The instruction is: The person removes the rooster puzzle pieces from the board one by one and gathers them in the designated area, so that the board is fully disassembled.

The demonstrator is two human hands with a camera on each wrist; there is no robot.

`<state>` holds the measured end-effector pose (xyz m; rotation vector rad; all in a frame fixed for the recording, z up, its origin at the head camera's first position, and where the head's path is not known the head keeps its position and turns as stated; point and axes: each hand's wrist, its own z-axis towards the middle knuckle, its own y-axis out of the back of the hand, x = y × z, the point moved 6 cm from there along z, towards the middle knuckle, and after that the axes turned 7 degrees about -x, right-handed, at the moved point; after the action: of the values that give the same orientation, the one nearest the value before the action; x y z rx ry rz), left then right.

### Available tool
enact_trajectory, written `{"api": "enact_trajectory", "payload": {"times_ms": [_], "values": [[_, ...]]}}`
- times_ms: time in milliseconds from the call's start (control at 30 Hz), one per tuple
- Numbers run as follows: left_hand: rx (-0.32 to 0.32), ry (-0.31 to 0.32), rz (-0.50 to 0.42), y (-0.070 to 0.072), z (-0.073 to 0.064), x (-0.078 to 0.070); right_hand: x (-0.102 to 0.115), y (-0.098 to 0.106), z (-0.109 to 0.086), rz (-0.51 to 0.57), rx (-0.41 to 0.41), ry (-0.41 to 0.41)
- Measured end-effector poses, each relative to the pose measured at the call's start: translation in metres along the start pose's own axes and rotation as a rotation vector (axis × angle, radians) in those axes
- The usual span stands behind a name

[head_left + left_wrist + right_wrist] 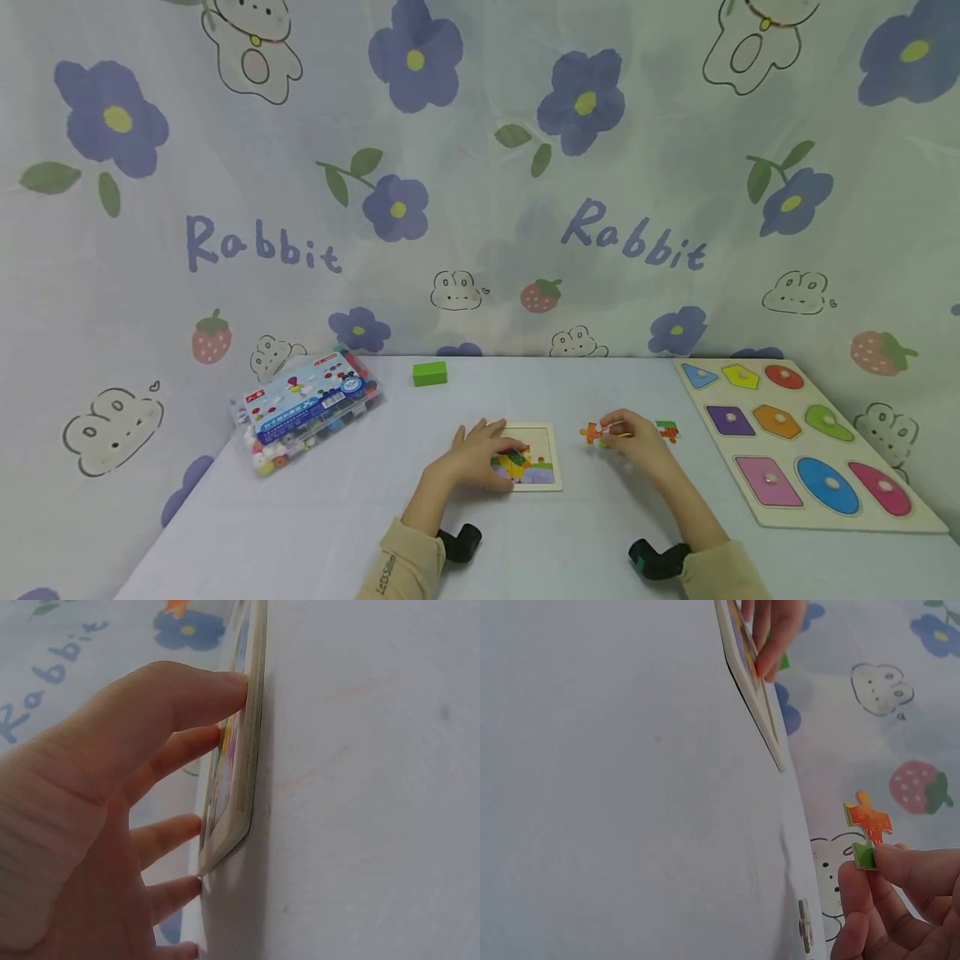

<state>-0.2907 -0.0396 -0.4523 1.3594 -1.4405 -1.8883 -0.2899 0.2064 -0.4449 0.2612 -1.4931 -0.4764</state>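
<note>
My left hand (472, 457) rests on a small wooden picture puzzle, its fingers spread over the left part of the tray (557, 467). In the left wrist view the thumb (214, 694) lies along the tray's near edge and the index fingertip touches the picture. Part of the picture is hidden under this hand. To the right of the tray, my right hand (636, 437) pinches an orange and green jigsaw piece (870, 823) between thumb and fingers, held up off the table. Another jigsaw piece (667, 430), red and green, lies on the table just beyond the right hand.
At the right stands a large shape board (813, 521) with coloured knobbed shapes. A clear plastic box (311, 408) of colourful beads lies at the back left. A green block (430, 373) sits near the back edge, before a rabbit-print curtain (480, 183).
</note>
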Motion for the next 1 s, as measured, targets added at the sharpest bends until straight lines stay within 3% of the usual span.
{"api": "enact_trajectory", "payload": {"times_ms": [1000], "values": [[-0.003, -0.002, 0.010, -0.003, 0.001, 0.002, -0.015, 0.054, 0.002, 0.041, 0.003, -0.034]]}}
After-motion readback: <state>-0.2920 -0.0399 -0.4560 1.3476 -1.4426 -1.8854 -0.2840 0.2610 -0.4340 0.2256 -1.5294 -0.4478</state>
